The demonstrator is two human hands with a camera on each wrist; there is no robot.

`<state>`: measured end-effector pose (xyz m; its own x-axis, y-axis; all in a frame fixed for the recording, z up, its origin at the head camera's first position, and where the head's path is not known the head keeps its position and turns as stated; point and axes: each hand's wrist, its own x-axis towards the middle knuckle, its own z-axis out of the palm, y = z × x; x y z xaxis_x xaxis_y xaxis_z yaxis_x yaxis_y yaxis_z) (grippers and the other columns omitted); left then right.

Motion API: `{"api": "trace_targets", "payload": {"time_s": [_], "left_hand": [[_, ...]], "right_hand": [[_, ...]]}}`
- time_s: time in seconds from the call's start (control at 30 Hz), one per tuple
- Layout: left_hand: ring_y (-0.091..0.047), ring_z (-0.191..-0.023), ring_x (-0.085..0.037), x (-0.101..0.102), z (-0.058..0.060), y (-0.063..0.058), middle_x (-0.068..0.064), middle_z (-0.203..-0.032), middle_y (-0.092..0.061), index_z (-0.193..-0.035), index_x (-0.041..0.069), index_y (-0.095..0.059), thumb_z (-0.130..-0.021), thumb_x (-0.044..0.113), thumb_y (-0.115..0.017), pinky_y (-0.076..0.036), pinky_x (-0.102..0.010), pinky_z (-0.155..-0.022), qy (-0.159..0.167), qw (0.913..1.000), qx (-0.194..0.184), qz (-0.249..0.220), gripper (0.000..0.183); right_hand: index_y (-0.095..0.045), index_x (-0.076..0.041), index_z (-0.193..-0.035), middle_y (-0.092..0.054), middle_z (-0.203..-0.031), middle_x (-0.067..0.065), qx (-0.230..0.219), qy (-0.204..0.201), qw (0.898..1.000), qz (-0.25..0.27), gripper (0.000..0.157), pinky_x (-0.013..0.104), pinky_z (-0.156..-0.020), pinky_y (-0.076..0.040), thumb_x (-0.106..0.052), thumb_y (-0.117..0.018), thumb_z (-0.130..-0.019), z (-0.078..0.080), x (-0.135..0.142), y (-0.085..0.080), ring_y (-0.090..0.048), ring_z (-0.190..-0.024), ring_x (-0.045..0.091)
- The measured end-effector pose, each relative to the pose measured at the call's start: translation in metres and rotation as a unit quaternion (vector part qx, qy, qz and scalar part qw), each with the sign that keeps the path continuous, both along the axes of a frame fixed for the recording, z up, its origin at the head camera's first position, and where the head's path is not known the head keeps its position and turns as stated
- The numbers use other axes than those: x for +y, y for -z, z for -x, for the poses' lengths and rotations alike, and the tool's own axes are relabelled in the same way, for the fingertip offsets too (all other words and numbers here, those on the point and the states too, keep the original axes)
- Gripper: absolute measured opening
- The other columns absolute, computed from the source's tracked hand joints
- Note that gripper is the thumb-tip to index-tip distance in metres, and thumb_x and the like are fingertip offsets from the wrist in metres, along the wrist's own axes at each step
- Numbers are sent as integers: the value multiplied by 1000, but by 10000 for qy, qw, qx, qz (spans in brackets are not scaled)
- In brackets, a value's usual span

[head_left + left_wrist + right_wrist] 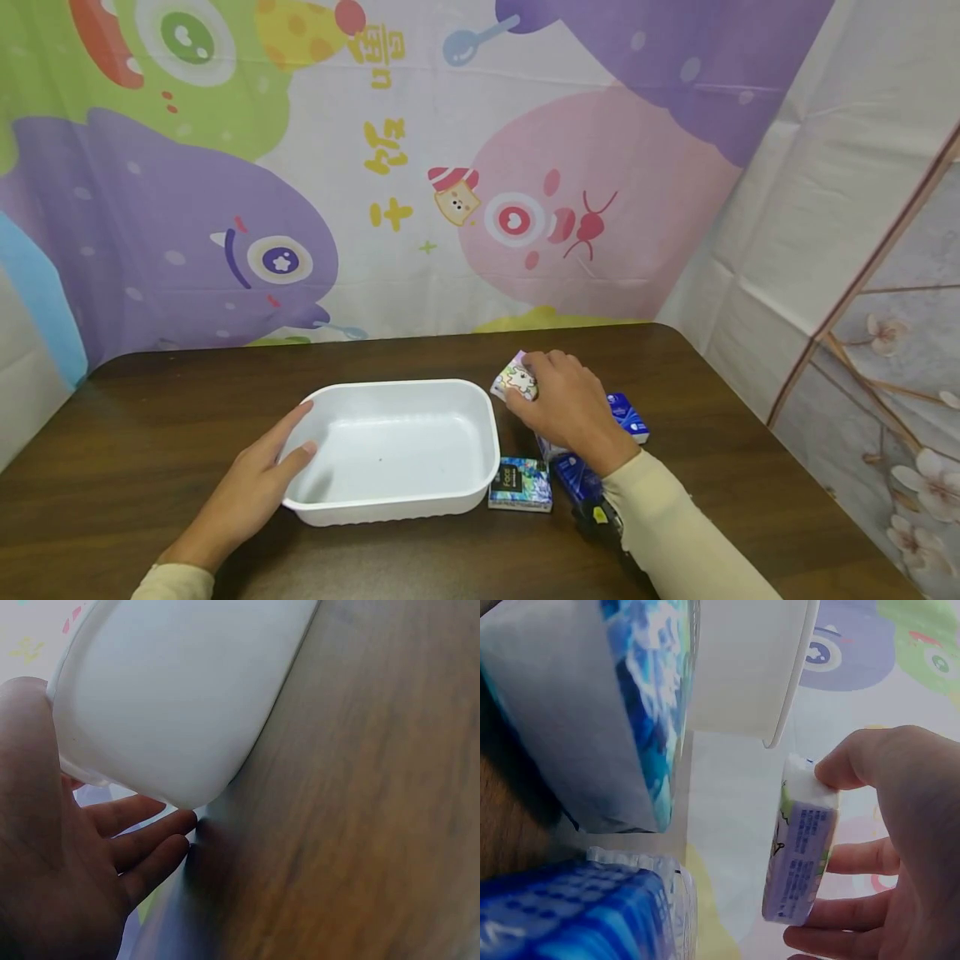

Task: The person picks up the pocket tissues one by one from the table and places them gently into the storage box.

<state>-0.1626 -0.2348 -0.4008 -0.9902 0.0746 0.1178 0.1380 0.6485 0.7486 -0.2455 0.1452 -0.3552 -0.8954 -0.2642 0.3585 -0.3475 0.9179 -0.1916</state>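
A white plastic basin [390, 454] rests on the table. My left hand [255, 479] holds its left end, thumb over the rim and fingers along the outside wall [172, 705]. To the basin's right, my right hand [566, 400] pinches a small tissue pack [516, 379] with a cartoon print. In the right wrist view, its lilac side with small print [801, 859] shows between thumb and fingers, raised above the table. A blue-green tissue pack [521, 485] marked "Face" lies close by the basin's right edge.
Blue tissue packs [628, 417] lie under and beside the right forearm, partly hidden by it. Behind the dark wooden table [420, 558] hangs a cartoon-printed cloth [405, 275]. A flower-patterned cloth [885, 333] hangs along the right side.
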Motion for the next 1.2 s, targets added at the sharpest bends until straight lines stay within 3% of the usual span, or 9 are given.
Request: {"api": "trace_targets", "payload": {"time_s": [0.47,0.7,1.2], "left_hand": [[-30,-142,-49,0,1,0,-25,-158,-31,-160,20,-28,-104,38,-52,-26,-70,-106,18,10000,68,-3,63],[-30,-142,-48,0,0,0,-25,-158,-31,-160,21,-28,-105,38,-51,-27,-70,-106,7,10000,22,9,63],[-28,-143,-48,0,1,0,-23,-159,-30,-160,22,-28,-104,40,-51,-26,-70,-107,-20,10000,-42,10,63]], "right_hand": [[-63,-10,-132,-65,-118,9,254,-325,9989,240,60,41,-80,-57,-53,-65,-90,-5,-6,-8,-59,-98,21],[-63,-10,-131,-65,-120,8,163,-442,9986,224,60,43,-86,-56,-53,-67,-90,-9,-7,-9,-60,-103,21],[-65,-12,-127,-66,-119,7,271,-508,9983,54,57,43,-86,-57,-54,-68,-89,-15,-12,-14,-61,-105,22]]}}
